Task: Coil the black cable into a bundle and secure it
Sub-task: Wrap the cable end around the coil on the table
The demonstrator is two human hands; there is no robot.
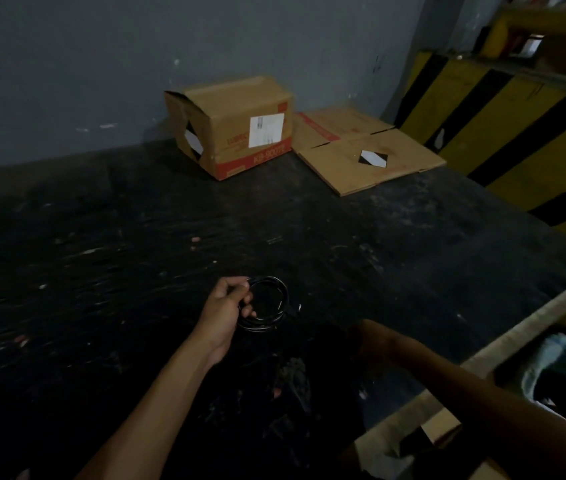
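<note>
Forearms reach in from the near edge over a dark, scuffed worktop [136, 220]. The right hand [366, 336] sits low in deep shadow; whether it is open or closed, or holds anything, I cannot tell. It lies near the coil's lower right, perhaps tending a loose tail, though no tail shows clearly against the black surface.

The left hand [227, 308] has its fingers curled round the left side of the cable [267, 303], which is already wound into a small round coil of several turns, at or just above the worktop about mid-frame. Gripping where the turns overlap likely keeps the loops from springing apart while the rest is gathered. No tie or strap shows round the bundle, so securing looks yet to be done.

Farther back, against the grey wall, stands a cardboard box [231, 126] with a torn top edge. It carries a white shipping label too blurred to read, a black-and-white diamond sticker, and red print that seems to read "KR-9007", with a fainter word starting "LUBRIC". Beside it a flattened carton [361, 147] bears the same diamond mark. A yellow-and-black striped barrier [503, 133] runs along the right.
</note>
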